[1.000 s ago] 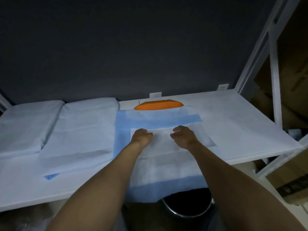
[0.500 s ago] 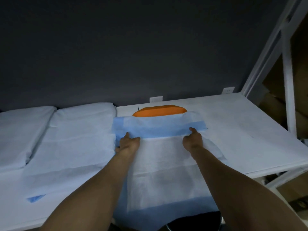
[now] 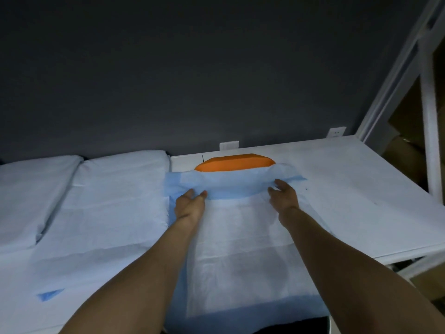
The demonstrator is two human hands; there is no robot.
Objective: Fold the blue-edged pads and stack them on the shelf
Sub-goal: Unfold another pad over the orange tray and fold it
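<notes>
White shelf (image 3: 366, 208) under a dark wall (image 3: 192, 80) is carrying the work. Blue-edged pad (image 3: 240, 249) is lying spread at centre, its near blue band hanging over the shelf's front lip. Likely risk: any tug toward the body is dragging the whole sheet off. Both forearms are reaching across it. Left hand (image 3: 190, 204) is pinching the far blue band, fingers curled. Right hand (image 3: 283, 197) is lying at the same band, fingers straighter; gripping or just touching, cannot tell. Uneven lifting would be skewing the fold. Far edge is rucking against an orange object (image 3: 234, 162) and could be snagging there.
</notes>
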